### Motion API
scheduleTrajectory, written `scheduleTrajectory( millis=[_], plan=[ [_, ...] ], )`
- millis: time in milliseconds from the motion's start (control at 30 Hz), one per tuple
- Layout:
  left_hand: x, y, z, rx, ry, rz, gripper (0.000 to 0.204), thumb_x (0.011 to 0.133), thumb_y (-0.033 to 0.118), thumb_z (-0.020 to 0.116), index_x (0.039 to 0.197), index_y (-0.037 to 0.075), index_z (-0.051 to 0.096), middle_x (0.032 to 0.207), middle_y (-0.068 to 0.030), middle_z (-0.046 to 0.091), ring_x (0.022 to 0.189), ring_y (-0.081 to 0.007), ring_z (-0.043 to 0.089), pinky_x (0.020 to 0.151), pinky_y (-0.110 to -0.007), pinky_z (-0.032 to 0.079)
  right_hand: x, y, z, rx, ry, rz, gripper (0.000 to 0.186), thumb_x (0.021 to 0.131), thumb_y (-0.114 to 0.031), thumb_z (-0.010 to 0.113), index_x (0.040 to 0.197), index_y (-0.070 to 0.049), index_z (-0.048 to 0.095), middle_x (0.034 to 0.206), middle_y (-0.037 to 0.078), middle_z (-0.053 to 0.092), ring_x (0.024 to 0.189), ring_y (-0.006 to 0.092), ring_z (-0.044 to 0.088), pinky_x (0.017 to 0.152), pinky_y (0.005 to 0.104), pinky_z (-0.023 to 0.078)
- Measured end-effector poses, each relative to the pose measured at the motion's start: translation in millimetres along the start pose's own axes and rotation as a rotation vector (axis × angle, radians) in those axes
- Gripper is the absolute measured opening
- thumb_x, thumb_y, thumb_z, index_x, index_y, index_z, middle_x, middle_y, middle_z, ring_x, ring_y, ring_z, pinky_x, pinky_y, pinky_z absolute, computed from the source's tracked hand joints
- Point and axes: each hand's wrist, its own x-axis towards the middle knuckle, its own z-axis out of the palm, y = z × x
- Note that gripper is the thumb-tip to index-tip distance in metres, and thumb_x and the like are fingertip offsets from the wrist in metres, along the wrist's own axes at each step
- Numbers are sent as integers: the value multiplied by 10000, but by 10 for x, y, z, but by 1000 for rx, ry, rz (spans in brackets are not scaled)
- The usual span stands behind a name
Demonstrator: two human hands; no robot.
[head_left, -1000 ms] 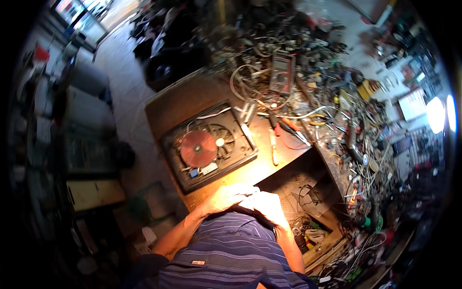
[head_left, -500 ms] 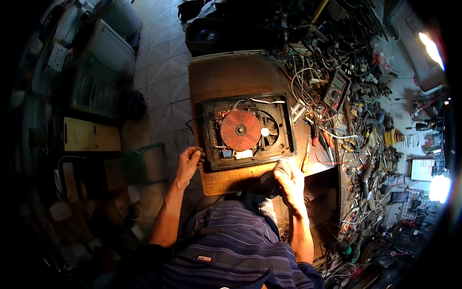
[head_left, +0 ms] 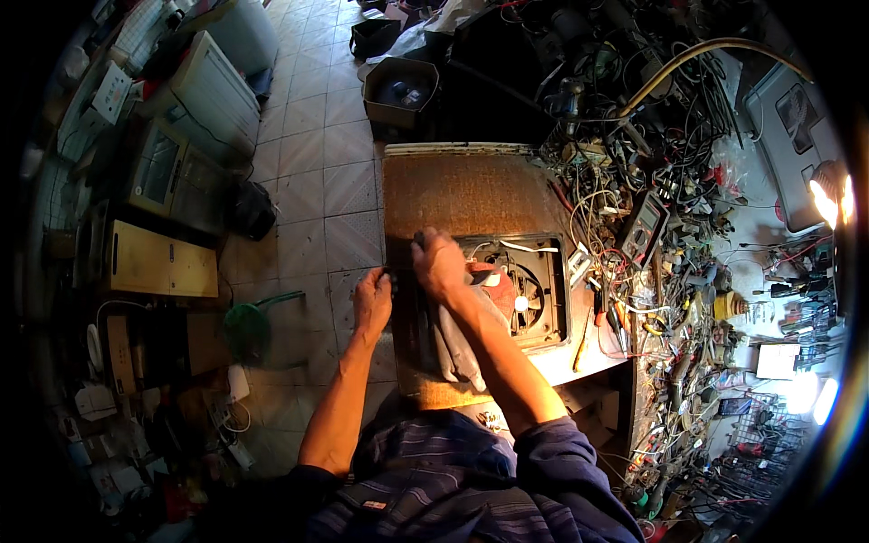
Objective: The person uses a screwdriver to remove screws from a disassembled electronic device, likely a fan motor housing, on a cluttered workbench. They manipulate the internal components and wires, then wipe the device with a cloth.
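Observation:
On the wooden bench lies an opened induction cooker, its black housing (head_left: 562, 294) showing a round reddish coil (head_left: 500, 295) and a fan (head_left: 523, 319). My right hand (head_left: 441, 262) reaches across the cooker's left side, closed around a grey cloth (head_left: 458, 348). The cloth hangs toward the bench's front edge and covers part of the housing and coil. Just past the bench's left edge is my left hand (head_left: 372, 300), fingers curled together. Something small and dark shows at its fingertips, too unclear to name.
A multimeter (head_left: 644, 228) lies right of the cooker, among tangled wires and loose parts. Screwdrivers and pliers (head_left: 655, 322) are near it. A dark open box (head_left: 400, 94) stands beyond the bench; a green stool-like object (head_left: 246, 328) is at left on the tiled floor (head_left: 303, 195).
My right hand has moved from the bench's front edge up and left over the cooker, with the cloth. My left hand stays near the left edge. The whole view has shifted.

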Motion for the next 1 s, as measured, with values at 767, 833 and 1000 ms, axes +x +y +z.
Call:
scheduleTrajectory(
  millis=[767,833,1000],
  plan=[
    [1083,91,423,-19,-499,-149,298,998,222,657,1156,-30,646,1015,-59,673,854,-142,615,729,-284,510,-1085,113,723,-76,153,-96,148,852,-129,584,822,13,613,781,186,587,599,325,662,496,437,538],
    [1031,97,460,-22,-457,-104,305,1002,238,658,1145,-31,644,1002,-57,673,832,-141,615,712,-281,509,-1231,107,651,-129,104,-119,161,844,-134,600,829,21,642,788,196,611,624,327,677,503,421,549],
    [1079,21,500,-33,-447,-143,358,993,288,677,1158,-27,631,989,-51,676,801,-139,620,681,-287,513,-1613,183,731,-237,60,-224,193,821,-184,607,782,1,647,741,146,623,628,292,677,529,404,546]
  ],
)
